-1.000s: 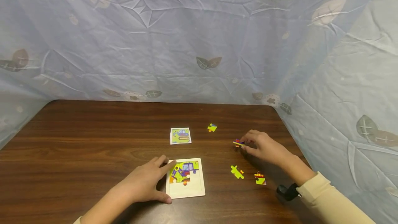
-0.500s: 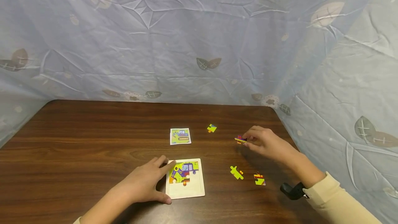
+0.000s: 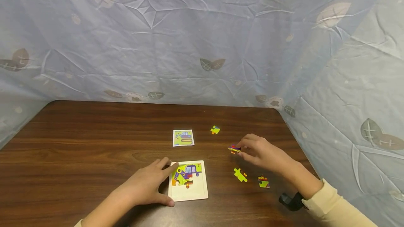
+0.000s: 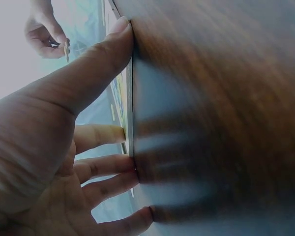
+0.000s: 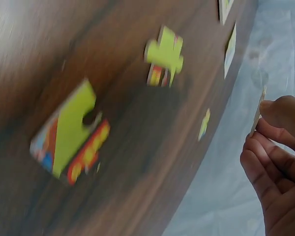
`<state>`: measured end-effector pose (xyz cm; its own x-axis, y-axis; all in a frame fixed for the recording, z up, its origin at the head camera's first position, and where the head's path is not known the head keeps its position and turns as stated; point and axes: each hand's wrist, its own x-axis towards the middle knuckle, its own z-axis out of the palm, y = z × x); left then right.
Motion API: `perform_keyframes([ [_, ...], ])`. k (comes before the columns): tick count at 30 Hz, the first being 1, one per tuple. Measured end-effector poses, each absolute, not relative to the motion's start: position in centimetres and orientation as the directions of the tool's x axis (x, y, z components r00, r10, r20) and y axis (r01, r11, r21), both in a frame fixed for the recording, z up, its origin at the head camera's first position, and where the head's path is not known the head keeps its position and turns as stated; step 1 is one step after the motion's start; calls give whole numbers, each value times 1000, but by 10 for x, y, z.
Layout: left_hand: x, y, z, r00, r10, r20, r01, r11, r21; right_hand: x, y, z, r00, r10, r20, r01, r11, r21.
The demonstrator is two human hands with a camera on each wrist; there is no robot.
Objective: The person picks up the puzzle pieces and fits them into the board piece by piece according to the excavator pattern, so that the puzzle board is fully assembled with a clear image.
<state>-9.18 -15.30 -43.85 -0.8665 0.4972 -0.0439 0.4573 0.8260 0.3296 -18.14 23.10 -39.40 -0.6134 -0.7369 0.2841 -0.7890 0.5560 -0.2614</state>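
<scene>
My right hand (image 3: 257,151) pinches, my left hand (image 3: 151,183) spreads along an edge

Between the thumb and fingertips of my right hand I hold a small striped purple-and-red jigsaw piece (image 3: 234,149). I have it by its right end; the rest sticks out leftward, raised off the dark brown wood-grain worktop (image 3: 94,143).

My left hand has its fingers apart. Its index finger touches the far left corner and its thumb the near left corner of a flat, square cream puzzle tray (image 3: 199,192). A colourful printed excavator scene (image 3: 190,169) covers the tray's far part, and bare cream base shows nearer me. The tray's right edge faces my right hand across a broad strip of wood.

Just nearer me than my right hand lies a knobbed lime-green jigsaw piece (image 3: 240,175), and right of that a red-and-lime jigsaw piece (image 3: 263,181). Beyond my right hand, to its left, are a notched lime-and-blue jigsaw piece (image 3: 215,129) and a white-bordered square picture card (image 3: 183,138).

The worktop's right edge passes close by my right forearm; leftward, wood stretches well past my left hand. Its far edge meets a blue-grey leaf-print curtain (image 3: 189,45), well beyond both hands.
</scene>
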Motion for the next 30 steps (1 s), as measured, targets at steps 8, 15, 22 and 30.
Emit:
perform_keyframes([
  [8, -91, -153, -438, -869, 492, -52, 446, 825, 348, -165, 201, -398, -561, -793, 236, -827, 525, -202],
  [15, -91, -153, -438, -867, 496, -42, 456, 825, 334, -149, 177, -405, -536, -818, 210, -844, 509, -171],
  [22, -91, -152, -438, -869, 492, -53, 447, 828, 339, -141, 156, -417, -513, -844, 160, -856, 488, -169],
  [30, -92, -152, -437, -868, 494, -55, 449, 826, 341, -138, 140, -427, -503, -856, 116, -859, 482, -172],
])
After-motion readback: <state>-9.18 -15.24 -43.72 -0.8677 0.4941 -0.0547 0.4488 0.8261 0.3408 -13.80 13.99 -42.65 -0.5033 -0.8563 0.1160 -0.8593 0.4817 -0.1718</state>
